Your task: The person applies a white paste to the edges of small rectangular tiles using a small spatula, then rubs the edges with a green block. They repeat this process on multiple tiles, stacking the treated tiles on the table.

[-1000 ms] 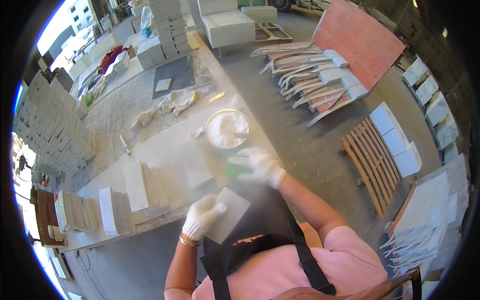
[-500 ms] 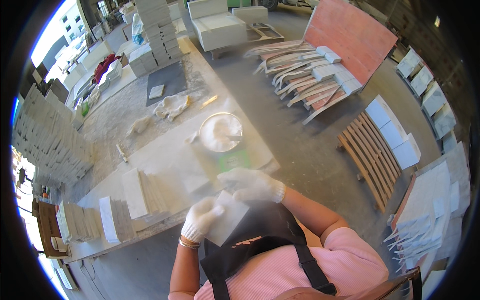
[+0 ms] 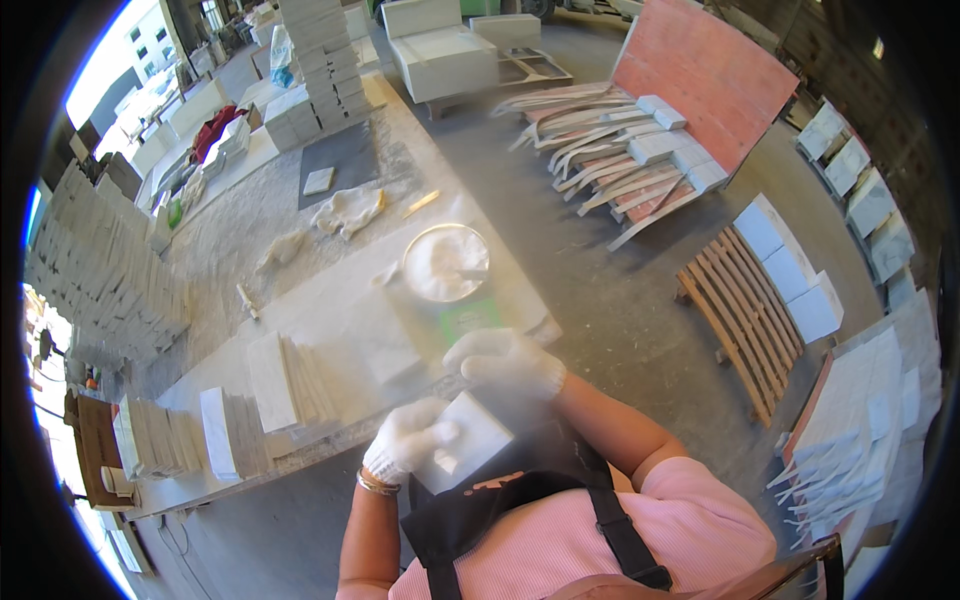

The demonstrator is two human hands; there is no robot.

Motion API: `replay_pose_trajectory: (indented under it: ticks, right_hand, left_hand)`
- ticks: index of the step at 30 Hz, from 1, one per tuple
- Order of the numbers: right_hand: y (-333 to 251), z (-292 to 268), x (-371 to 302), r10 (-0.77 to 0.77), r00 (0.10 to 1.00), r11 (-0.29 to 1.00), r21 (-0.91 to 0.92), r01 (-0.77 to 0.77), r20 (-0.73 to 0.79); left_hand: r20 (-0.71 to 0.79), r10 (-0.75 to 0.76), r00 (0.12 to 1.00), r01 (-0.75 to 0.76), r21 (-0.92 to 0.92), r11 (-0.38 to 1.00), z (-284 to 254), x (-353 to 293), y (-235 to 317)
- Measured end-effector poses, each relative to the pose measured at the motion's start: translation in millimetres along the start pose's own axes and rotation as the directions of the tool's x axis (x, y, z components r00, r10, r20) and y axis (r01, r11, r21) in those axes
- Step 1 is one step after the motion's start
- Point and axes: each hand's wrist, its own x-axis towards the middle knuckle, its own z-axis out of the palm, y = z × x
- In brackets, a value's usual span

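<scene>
A white knitted glove covers my left hand (image 3: 405, 440), closed on the edge of a pale square stone tile (image 3: 473, 432). The tile is tilted in front of my black apron (image 3: 520, 490). Above its far corner is my right hand (image 3: 508, 363), gloved too, slightly apart from the tile, fingers curled together; whatever they may hold is hidden. Past it, a green sheet (image 3: 468, 318) lies by a round tub (image 3: 408, 268) of white powder, in which a flat blade (image 3: 470, 274) rests. Another pale tile (image 3: 398, 362) lies near the table edge.
Tile stacks stand along the table's near edge (image 3: 275, 385) and left side (image 3: 100, 265). A crumpled glove (image 3: 345, 213) and a dark board (image 3: 325, 170) lie farther back. On the floor to the right are a slatted pallet (image 3: 745, 325) and a strap-covered rack (image 3: 640, 150).
My left hand has turned the tile and lifted it slightly. My right hand has drawn back from it a little, toward the green sheet.
</scene>
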Motion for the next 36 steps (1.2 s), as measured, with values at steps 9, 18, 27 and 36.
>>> replay_pose_trajectory:
  ticks: [9,18,27,36]
  right_hand:
    - [-10.0,1.2,-12.6,0.071,0.983,0.995,0.051,-0.081,0.169]
    - [-10.5,13.3,-1.7,0.102,0.992,0.992,-0.061,-0.107,-0.079]
    - [-31.9,18.7,-27.5,0.018,0.998,0.995,-0.095,-0.011,0.065]
    - [-42.4,28.4,-1.2,-0.081,0.924,0.846,-0.465,0.262,0.374]
  left_hand:
    - [0.053,-0.039,0.998,0.043,-0.062,0.997,0.8,3.9,-0.3]
    - [0.013,0.103,0.995,-0.099,-0.188,0.977,2.1,-0.3,-11.7]
    - [0.076,0.238,0.968,-0.197,-0.353,0.915,-7.0,11.2,-38.3]
    - [0.188,0.241,0.952,-0.131,-0.462,0.877,-5.7,26.6,-52.2]
